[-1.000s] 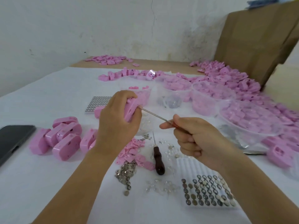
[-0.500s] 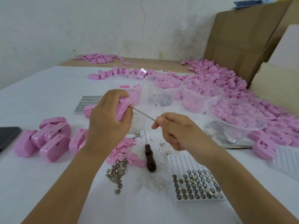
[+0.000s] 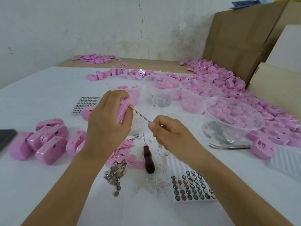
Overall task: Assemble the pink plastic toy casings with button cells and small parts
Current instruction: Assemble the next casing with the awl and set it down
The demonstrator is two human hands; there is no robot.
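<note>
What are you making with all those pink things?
A person is putting together little pink toys. The left hand grips a pink casing, and the right hand pinches a thin metal tool whose tip pokes into it. More casings lie bunched on the left of the white table. Rows of button cells and a wooden-handled awl lie close by, with clear bowls of pink parts behind.

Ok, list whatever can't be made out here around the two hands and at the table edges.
Head view:
- Where the metal rod meets the pink casing: covered by the left hand.
- The rod's handle end: buried in the right hand.
- Dark flat object: cut off by the left edge.
- Grey bits in the nearest clear bowl: too small to identify.
</note>
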